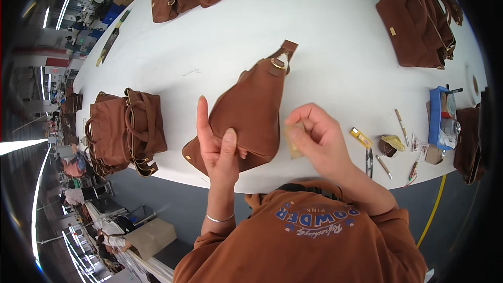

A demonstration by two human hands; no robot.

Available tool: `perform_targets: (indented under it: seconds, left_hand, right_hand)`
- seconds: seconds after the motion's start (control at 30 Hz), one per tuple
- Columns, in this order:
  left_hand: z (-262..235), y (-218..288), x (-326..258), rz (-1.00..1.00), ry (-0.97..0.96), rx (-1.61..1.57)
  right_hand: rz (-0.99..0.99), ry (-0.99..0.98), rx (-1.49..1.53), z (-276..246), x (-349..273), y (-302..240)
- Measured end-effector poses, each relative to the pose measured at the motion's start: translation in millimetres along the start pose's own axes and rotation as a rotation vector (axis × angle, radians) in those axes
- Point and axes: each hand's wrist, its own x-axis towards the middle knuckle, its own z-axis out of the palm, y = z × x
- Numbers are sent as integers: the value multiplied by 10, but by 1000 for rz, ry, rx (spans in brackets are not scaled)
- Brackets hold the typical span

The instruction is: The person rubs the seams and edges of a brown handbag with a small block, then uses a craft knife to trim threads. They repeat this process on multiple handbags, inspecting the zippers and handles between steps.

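At the near edge of the table, the left hand was closed on the lower part of a brown bag, thumb on its face and index finger sticking out straight toward 12 o'clock. The right hand pinched a pale yellow scrap, blurred, just beside the bag and apparently not touching it.

The bag lay between the hands and beyond them, at about 1 o'clock from the left and 10 o'clock from the right. Its long axis ran from 7 to 1 o'clock, the narrow end with its gold ring pointing away from the person. The left hand was the nearer, already in contact; a small gap parted the right hand from the bag's 4 o'clock side.

Farther out, a yellow tool and a small cup lay toward 4 o'clock, with a blue bin at 3. More bags stood at 9 o'clock, 12 and 2.
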Motion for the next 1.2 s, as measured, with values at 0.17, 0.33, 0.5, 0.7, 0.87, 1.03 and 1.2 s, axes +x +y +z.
perform_targets:
  seconds: [0.17,0.33,0.5,0.7,0.87,1.03,1.2]
  left_hand:
    - [92,55,-17,-9,10,42]
    - [-9,107,-24,-55,-79,6]
    - [-84,134,61,-17,-110,-47]
    - [-128,354,153,-17,-176,-90]
    - [-12,298,79,-201,-52,-111]
    - [-17,320,-57,-255,-14,53]
    - [-134,355,-172,-298,-49,-34]
  right_hand:
    - [-42,1,-305,56,-2,157]
    - [-58,169,-172,-197,80,221]
    - [121,215,-192,-276,96,244]
    - [91,324,-99,-326,115,152]
    - [-116,216,-222,-210,115,-136]
    - [-194,-2,-546,166,161,-293]
    - [-255,-244,-733,507,335,-325]
